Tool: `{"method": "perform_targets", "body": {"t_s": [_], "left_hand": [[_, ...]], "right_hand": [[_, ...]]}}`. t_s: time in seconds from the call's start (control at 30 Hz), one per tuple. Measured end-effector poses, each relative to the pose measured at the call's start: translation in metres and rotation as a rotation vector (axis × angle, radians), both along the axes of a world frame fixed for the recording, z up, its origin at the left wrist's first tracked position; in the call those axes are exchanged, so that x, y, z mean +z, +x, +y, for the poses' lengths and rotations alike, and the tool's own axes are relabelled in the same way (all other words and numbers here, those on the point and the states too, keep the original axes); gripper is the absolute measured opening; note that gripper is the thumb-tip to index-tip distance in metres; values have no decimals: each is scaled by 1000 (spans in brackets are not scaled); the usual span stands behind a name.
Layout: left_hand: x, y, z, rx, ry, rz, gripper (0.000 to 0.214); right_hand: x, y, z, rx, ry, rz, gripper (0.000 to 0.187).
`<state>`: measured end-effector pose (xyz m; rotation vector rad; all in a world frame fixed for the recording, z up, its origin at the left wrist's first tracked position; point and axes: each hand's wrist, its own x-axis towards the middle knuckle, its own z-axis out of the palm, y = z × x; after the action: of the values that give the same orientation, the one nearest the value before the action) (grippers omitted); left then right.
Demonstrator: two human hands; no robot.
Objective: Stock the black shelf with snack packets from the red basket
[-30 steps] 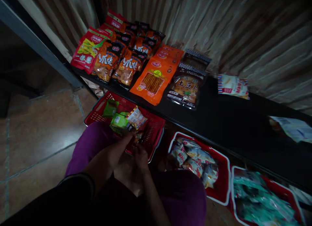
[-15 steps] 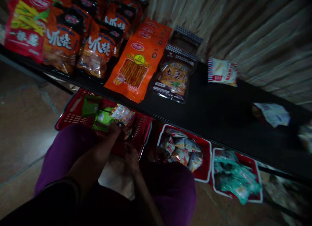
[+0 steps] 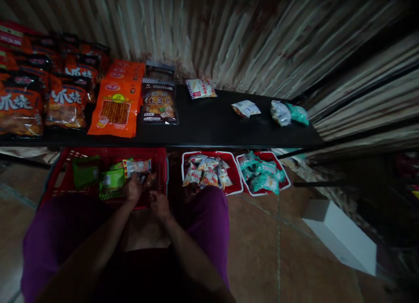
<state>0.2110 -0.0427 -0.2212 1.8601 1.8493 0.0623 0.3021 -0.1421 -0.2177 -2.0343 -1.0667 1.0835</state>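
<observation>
In the head view my left hand [image 3: 132, 188] is in the red basket [image 3: 62, 187] under the shelf's front edge. Its fingers are closed at the lower edge of a snack packet [image 3: 139, 165] with a pale, clear front, though dim light blurs the grip. Just right of it, my right hand [image 3: 159, 203] hovers by the basket's near rim, fingers loosely bent and apart, with nothing visible in them. A dark snack packet [image 3: 147, 179] lies between and beyond the hands. Green snack bags [image 3: 112, 181] lie left of my left hand.
Above the basket runs a black shelf [image 3: 209, 124] carrying orange snack bags [image 3: 67, 103], flat orange packs [image 3: 114, 107], a brown potato-chip pack [image 3: 159, 103] and several small bags. Smaller baskets hold white-orange bags [image 3: 209, 174] and teal bags [image 3: 263, 176]. A white box [image 3: 340, 237] lies on the floor.
The view has levelled and swung right, bringing the shelf's right end and the white box into sight. Both hands remain at the red basket, close to the same packets.
</observation>
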Motion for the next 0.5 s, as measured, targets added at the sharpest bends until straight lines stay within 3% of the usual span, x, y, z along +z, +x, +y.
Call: {"method": "perform_targets", "body": {"t_s": [0.13, 0.27, 0.37, 0.5], "left_hand": [[48, -2, -5, -178, 217, -7, 30], [102, -11, -21, -388, 449, -90, 32], [140, -19, -47, -570, 527, -151, 30], [179, -21, -93, -768, 593, -178, 25]], "right_hand": [[21, 9, -13, -52, 75, -44, 35], [55, 18, -26, 20, 293, -176, 56], [86, 25, -36, 125, 407, -212, 72], [118, 35, -55, 233, 418, -46, 55]]}}
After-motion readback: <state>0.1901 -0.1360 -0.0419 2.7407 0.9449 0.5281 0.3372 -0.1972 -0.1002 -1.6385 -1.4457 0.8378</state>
